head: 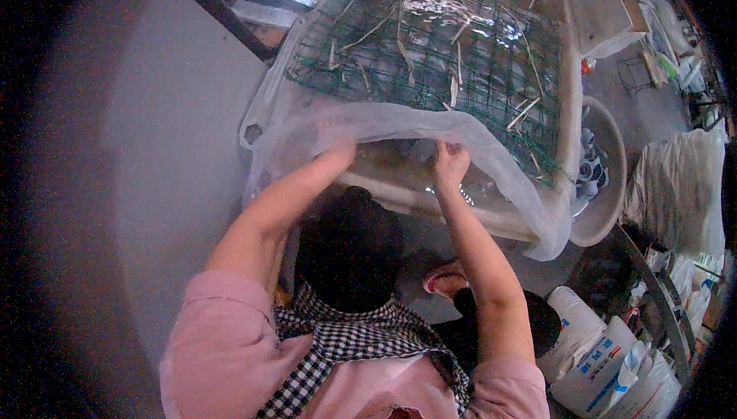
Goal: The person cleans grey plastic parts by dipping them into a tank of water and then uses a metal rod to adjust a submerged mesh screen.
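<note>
A sheer white mesh fabric (397,117) arches across the near part of a large pale tub (569,73) of water. Its right end hangs over the tub's near right corner. My right hand (452,160) pinches the fabric's near edge above the water. My left hand (339,145) has hold of the fabric farther left, its fingers blurred and partly veiled by the mesh. Just beyond both hands, green wire-like netting (426,68) covers most of the water. Pale dry strips (455,82) lie scattered over this netting.
A round basin (619,189) holding grey pieces stands against the tub's right side. White printed sacks (599,355) lie at lower right, near a metal rail (656,298). A foam box (604,10) sits beyond the tub's right rim. A dark metal frame (219,10) borders the far left.
</note>
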`<state>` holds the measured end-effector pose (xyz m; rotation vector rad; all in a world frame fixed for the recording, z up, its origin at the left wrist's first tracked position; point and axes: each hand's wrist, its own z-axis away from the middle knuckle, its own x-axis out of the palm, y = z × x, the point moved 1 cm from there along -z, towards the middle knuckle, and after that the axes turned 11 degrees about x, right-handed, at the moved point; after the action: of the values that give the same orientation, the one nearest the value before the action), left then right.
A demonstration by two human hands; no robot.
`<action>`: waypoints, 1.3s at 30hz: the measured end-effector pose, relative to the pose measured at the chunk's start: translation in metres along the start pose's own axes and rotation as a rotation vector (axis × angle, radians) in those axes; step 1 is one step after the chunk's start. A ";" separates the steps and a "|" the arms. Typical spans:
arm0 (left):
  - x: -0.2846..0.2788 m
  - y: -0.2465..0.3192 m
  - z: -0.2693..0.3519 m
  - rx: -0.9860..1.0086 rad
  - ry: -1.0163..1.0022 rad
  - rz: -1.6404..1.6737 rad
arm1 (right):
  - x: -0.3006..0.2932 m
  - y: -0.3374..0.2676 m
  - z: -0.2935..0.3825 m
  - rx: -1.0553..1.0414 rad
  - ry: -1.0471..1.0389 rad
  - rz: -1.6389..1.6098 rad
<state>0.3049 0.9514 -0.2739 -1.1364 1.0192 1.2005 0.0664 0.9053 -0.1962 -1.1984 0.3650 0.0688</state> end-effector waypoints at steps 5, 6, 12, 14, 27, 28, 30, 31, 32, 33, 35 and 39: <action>-0.012 0.007 -0.010 0.031 -0.110 0.145 | -0.011 -0.021 0.012 -0.097 0.054 -0.052; -0.016 0.003 -0.014 0.024 -0.127 0.168 | -0.011 -0.020 0.012 -0.127 0.026 -0.081; -0.024 -0.020 -0.042 0.005 -0.217 0.318 | -0.008 0.002 0.004 -0.072 -0.060 -0.205; -0.023 -0.026 -0.046 0.000 -0.241 0.342 | -0.011 0.010 0.002 0.040 -0.122 -0.144; -0.034 -0.015 -0.053 0.062 -0.375 0.510 | -0.055 -0.005 0.028 -0.541 -0.477 0.578; -0.034 -0.014 -0.051 0.071 -0.388 0.532 | -0.060 -0.007 0.030 -0.579 -0.566 0.709; -0.036 -0.012 -0.052 0.093 -0.417 0.571 | -0.068 0.001 0.028 -0.642 -0.713 0.890; -0.038 -0.010 -0.052 0.106 -0.428 0.590 | -0.068 0.008 0.023 -0.540 -0.708 0.996; -0.039 -0.009 -0.051 0.119 -0.443 0.616 | -0.067 0.015 0.019 -0.435 -0.703 1.098; -0.041 -0.007 -0.051 0.126 -0.457 0.635 | -0.065 0.022 0.012 -0.327 -0.698 1.196; -0.047 0.003 -0.054 0.158 -0.476 0.663 | -0.059 0.053 -0.007 -0.344 -0.422 1.261; -0.053 0.023 -0.047 0.209 -0.540 0.721 | -0.029 0.070 -0.025 -0.120 -0.427 0.770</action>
<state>0.2768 0.8974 -0.2320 -0.2232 1.1185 1.7860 0.0164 0.9123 -0.2576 -1.0665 0.4288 1.0079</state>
